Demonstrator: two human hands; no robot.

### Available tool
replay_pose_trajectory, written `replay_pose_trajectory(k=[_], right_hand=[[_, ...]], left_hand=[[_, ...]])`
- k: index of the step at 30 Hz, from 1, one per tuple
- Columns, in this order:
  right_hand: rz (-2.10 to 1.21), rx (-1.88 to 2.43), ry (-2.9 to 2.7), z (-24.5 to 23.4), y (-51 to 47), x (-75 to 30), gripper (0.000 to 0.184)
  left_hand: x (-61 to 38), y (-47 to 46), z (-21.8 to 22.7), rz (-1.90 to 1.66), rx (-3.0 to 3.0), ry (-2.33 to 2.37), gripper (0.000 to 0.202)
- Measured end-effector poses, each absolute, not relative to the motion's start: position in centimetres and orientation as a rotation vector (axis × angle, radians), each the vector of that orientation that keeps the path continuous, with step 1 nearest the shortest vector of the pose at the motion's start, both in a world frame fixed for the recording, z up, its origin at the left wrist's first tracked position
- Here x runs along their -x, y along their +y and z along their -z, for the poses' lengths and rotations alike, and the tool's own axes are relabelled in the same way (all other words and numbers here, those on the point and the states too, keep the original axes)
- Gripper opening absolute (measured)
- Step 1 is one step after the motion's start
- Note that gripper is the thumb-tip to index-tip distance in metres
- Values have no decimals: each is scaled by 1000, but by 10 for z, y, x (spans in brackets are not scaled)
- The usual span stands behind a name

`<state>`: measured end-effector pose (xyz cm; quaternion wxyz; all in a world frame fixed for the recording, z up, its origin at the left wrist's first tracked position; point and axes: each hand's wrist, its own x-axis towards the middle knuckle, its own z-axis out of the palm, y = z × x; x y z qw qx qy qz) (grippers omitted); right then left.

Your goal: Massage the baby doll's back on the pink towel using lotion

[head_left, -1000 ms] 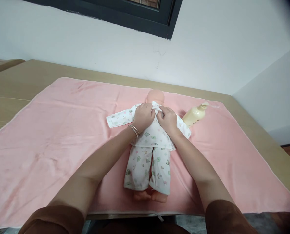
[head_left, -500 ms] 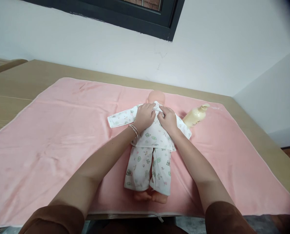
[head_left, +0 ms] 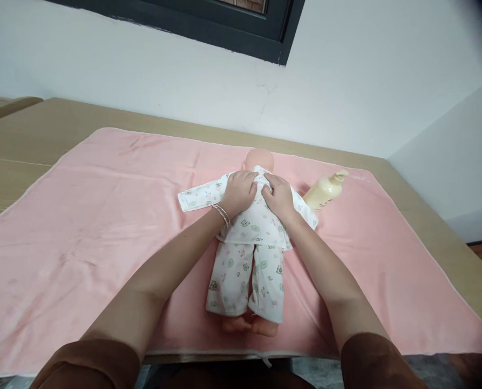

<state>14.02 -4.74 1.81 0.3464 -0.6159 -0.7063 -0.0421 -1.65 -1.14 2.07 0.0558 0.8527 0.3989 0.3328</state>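
A baby doll (head_left: 259,159) lies on a pink blanket, its smooth head toward the wall and its bare feet toward me. It wears a white printed top (head_left: 257,224) and matching trousers (head_left: 230,278). My left hand (head_left: 241,190) lies on the upper left of the top, fingers stretched toward the collar. On the other side, my right hand (head_left: 279,193) rests the same way, with its thumb close to the left hand's thumb. Both hands are open and press on the cloth. Close to the right sleeve, a pale yellow pump bottle (head_left: 325,193) lies on its side.
The pink blanket (head_left: 103,232) covers much of the wooden table (head_left: 74,119). A white wall (head_left: 208,92) with a dark window frame (head_left: 241,33) stands behind the table. The table's near edge is just in front of my body.
Both hands stay in the same place on the doll's top. The whole view has shifted very slightly; the doll and bottle have not visibly moved.
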Motion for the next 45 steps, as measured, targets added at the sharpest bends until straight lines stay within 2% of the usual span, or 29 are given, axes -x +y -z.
replay_pose_trajectory(k=[6, 12, 16, 21, 27, 34, 45], right_hand=[[245, 1668, -1696, -19, -59, -131, 34], [148, 1636, -1934, -18, -46, -141, 50], [171, 1631, -2028, -18, -42, -146, 53], [213, 1601, -1940, -18, -49, -140, 45], [245, 1807, -1725, -22, -61, -129, 38], [173, 1605, -1982, -20, -47, -141, 50], [245, 1624, -1704, -15, -57, -134, 30]], left_hand=[[17, -14, -22, -1031, -2719, 1204, 34], [17, -8, -19, -986, -2621, 1164, 43], [17, -8, -18, -995, -2650, 1123, 42], [17, -13, -20, -1064, -2692, 1202, 33], [15, -15, -18, -1109, -2606, 1316, 25], [16, -9, -19, -1017, -2604, 1234, 38], [16, -13, -16, -1135, -2661, 1305, 18]])
